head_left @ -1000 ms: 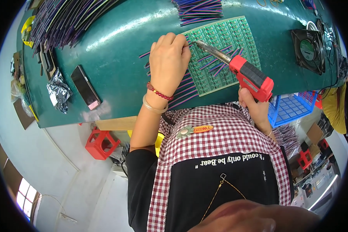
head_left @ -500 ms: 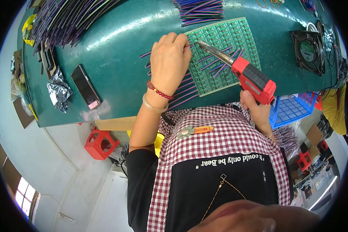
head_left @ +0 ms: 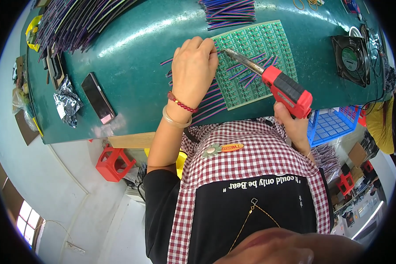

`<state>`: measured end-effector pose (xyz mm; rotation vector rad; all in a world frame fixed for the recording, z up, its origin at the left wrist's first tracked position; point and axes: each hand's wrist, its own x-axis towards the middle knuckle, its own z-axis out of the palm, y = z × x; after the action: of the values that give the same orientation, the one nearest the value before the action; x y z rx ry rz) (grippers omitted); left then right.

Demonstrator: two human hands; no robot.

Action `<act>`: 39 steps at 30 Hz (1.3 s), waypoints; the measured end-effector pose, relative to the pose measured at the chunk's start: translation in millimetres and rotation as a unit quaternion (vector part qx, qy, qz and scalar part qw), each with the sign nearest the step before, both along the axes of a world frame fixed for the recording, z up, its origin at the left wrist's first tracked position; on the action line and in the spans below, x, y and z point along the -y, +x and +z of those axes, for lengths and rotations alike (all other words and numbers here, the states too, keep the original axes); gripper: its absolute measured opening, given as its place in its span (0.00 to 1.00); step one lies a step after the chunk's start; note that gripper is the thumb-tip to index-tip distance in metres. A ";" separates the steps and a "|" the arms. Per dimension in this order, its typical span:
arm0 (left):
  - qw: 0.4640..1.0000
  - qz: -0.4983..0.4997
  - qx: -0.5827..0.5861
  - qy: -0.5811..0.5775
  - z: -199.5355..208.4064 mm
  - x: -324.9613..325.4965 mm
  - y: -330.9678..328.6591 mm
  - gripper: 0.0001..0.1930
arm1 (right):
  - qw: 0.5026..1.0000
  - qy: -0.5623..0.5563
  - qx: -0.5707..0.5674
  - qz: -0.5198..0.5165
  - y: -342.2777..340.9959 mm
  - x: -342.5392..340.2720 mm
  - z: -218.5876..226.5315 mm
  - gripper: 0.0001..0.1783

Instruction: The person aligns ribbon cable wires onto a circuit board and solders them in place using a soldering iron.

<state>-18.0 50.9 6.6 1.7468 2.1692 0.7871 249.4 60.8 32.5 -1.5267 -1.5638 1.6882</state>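
A green circuit board panel (head_left: 279,53) with rows of small boards lies on the table. Short multi-coloured ribbon wires (head_left: 209,106) stick out leftward from its left edge. Several loose pieces of the same wire (head_left: 253,72) lie on top of the panel. My left hand (head_left: 194,68) is closed in a pinch at the panel's upper left edge, on a ribbon wire whose end shows left of the hand. The fingertips themselves are hidden. My right hand (head_left: 291,124) grips a red and black soldering gun (head_left: 290,91), its metal tip beside my left fingertips at the board edge.
A wire bundle (head_left: 229,13) lies behind the panel, and a larger wire pile (head_left: 79,26) fills the far left. A phone (head_left: 97,97) and crumpled foil bag (head_left: 67,103) lie at left. A fan (head_left: 351,59) stands at right, above a blue crate (head_left: 332,126).
The soldering gun has shifted very slightly left, with its tip still at the board edge. My left hand stays almost in place.
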 end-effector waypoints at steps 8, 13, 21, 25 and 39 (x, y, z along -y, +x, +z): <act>1.000 0.002 0.006 0.001 0.5 1.0 -0.8 0.03 | 1.000 0.003 0.008 -0.005 -2.5 -3.9 3.0 0.15; 1.000 0.003 0.009 -0.003 0.6 1.0 0.0 0.03 | 1.000 0.023 -0.005 0.006 -4.7 -3.3 4.2 0.14; 1.000 0.009 0.002 -0.005 -0.4 0.4 -0.1 0.03 | 1.000 0.008 -0.022 -0.004 1.9 -4.3 4.4 0.15; 1.000 0.010 -0.003 -0.003 -0.8 0.7 0.2 0.03 | 1.000 -0.009 -0.011 0.002 -2.7 -4.6 8.9 0.16; 0.999 0.014 -0.033 -0.004 -1.6 2.9 2.4 0.03 | 1.000 0.002 0.017 0.020 0.3 -2.8 3.1 0.17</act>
<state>-15.7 47.9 5.0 1.7669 2.2406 0.7347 249.7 63.6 35.6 -1.5397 -1.6249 1.6866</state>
